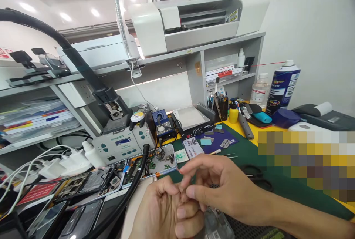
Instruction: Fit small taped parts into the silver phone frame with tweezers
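My left hand [166, 209] is at the bottom middle, palm up, its fingers curled in. My right hand [227, 187] reaches in from the right, thumb and fingers pinched against the left fingertips. Whatever sits between the fingers is too small or hidden to name. Under the hands lies a grey phone-like part [217, 226], partly covered by them, on a dark perforated mat [241, 228]. Black-handled scissors [263, 183] rest just beyond my right wrist on the green work mat [285, 187].
At left are a tray of circuit boards [169, 163], several phones [80, 218] and a black hose [135, 179]. Behind stand a grey-white rework station [124, 146] and a hot plate [191, 118]. A blue spray can [283, 87] and a yellow bottle [233, 114] stand at back right.
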{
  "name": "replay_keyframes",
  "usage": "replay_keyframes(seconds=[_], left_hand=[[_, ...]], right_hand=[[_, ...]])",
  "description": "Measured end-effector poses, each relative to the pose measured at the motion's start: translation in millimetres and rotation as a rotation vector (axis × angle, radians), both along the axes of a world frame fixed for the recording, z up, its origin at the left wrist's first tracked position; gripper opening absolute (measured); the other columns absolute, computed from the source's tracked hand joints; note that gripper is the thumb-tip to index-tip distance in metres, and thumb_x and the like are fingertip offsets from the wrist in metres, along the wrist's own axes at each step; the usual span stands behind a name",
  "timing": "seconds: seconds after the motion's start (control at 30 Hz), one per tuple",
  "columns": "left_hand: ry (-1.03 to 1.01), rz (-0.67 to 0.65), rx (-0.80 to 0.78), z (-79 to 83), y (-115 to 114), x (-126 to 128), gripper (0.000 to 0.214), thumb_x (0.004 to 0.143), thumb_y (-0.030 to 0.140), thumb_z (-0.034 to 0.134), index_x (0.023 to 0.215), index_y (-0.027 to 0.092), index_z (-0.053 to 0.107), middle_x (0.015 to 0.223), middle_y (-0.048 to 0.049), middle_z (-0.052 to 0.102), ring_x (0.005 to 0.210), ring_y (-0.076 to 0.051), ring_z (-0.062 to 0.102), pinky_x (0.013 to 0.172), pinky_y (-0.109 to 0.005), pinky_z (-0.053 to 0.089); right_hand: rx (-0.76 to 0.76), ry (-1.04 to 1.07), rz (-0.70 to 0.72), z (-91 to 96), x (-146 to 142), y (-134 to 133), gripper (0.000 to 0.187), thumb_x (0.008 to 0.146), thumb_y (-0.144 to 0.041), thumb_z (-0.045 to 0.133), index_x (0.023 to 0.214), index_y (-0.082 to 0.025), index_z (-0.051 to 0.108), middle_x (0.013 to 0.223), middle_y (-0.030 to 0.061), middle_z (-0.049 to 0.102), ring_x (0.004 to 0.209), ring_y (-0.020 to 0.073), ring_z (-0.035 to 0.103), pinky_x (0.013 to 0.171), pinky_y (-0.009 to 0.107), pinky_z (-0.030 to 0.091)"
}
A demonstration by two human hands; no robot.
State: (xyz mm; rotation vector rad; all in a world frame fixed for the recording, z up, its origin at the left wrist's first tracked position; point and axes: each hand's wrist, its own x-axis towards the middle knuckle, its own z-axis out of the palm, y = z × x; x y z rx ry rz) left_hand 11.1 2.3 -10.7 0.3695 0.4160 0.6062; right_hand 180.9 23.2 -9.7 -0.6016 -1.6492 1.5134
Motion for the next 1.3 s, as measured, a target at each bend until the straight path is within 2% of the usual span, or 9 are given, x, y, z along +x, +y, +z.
replay_keyframes(seconds=[0.27,0.4,0.63,0.73,0.87,1.1,1.3], left_hand=[[0.026,0.007,-0.029,0.3,1.0,3.8,0.015,0.066,0.021,0.052,0.057,0.015,0.062,0.045,0.0022,0.040,0.036,-0.010,0.025,0.025,-0.017,0.014],[0.046,-0.008,-0.031,0.5,-2.0,4.0,0.016,0.067,0.022,0.051,0.056,0.016,0.061,0.047,0.0001,0.045,0.036,-0.010,0.027,0.025,-0.017,0.012],[0.093,0.013,-0.045,0.7,-1.6,2.8,0.016,0.067,0.023,0.052,0.059,0.015,0.063,0.045,0.0013,0.044,0.034,-0.010,0.026,0.024,-0.018,0.012],[0.118,0.025,-0.061,3.6,-0.9,2.2,0.018,0.071,0.024,0.052,0.061,0.014,0.063,0.045,0.0021,0.043,0.034,-0.009,0.024,0.024,-0.018,0.011],[0.159,0.044,-0.093,7.3,-1.2,0.0,0.019,0.074,0.025,0.054,0.067,0.012,0.065,0.049,0.0021,0.044,0.035,-0.007,0.024,0.026,-0.016,0.012],[0.219,0.036,-0.113,6.6,0.7,-5.0,0.022,0.076,0.027,0.053,0.069,0.012,0.067,0.048,0.0034,0.039,0.033,-0.007,0.028,0.028,-0.016,0.012],[0.254,0.095,-0.106,5.5,1.8,-5.4,0.025,0.080,0.030,0.049,0.072,0.013,0.067,0.049,0.0040,0.038,0.033,-0.007,0.027,0.028,-0.016,0.012]], right_hand=[[0.135,-0.103,-0.075,4.0,1.8,-5.1,0.015,0.085,-0.018,0.066,0.100,-0.019,0.068,0.084,0.0012,0.069,0.064,0.0088,0.056,0.059,0.019,0.048],[0.074,-0.112,-0.046,7.5,0.8,-6.7,0.010,0.086,-0.016,0.065,0.096,-0.017,0.066,0.069,-0.0045,0.059,0.056,0.0056,0.051,0.051,0.014,0.044],[-0.049,-0.101,-0.017,8.2,2.2,-4.4,0.008,0.087,-0.019,0.065,0.093,-0.018,0.060,0.064,-0.0070,0.055,0.049,0.0047,0.047,0.044,0.013,0.042],[0.000,-0.114,-0.033,8.2,4.8,-4.0,0.008,0.087,-0.019,0.065,0.093,-0.019,0.060,0.070,-0.0052,0.058,0.051,0.0050,0.046,0.045,0.015,0.039],[0.118,-0.164,-0.089,8.0,7.5,-3.7,0.009,0.087,-0.021,0.065,0.095,-0.020,0.061,0.085,-0.0002,0.065,0.061,0.0083,0.050,0.056,0.020,0.044],[0.215,-0.245,-0.138,3.1,6.3,-2.8,0.009,0.085,-0.021,0.064,0.094,-0.021,0.062,0.082,0.0009,0.065,0.059,0.0101,0.050,0.056,0.022,0.044],[0.244,-0.275,-0.153,1.5,6.6,-4.2,0.009,0.086,-0.021,0.063,0.094,-0.023,0.061,0.083,0.0009,0.064,0.058,0.0101,0.049,0.053,0.022,0.041]])
